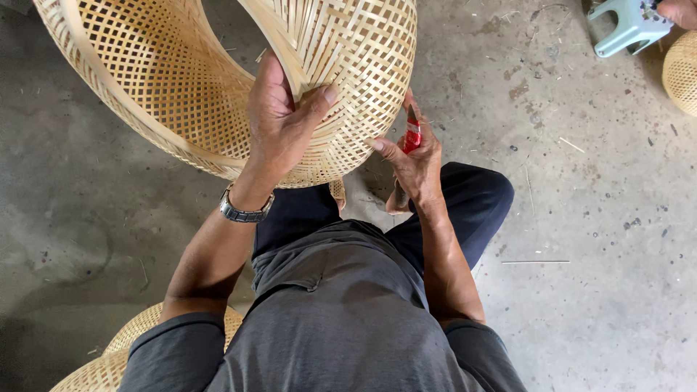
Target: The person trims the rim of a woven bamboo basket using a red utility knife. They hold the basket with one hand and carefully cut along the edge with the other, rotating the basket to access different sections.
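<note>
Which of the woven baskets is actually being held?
The big open-weave basket at top, gripped at its rim by the left hand. The others rest untouched at bottom left and far right.

Soft, even daylight fills the head view, bright but without glare. The concrete floor (602,218) reads evenly lit on the right and darker toward the lower left, where a broad diffuse shadow lies. The woven bamboo basket (218,80) casts only a faint shade beneath it. Focus is sharp throughout; weave and floor specks are crisp. Slight wide-angle stretching shows at the corners
</note>
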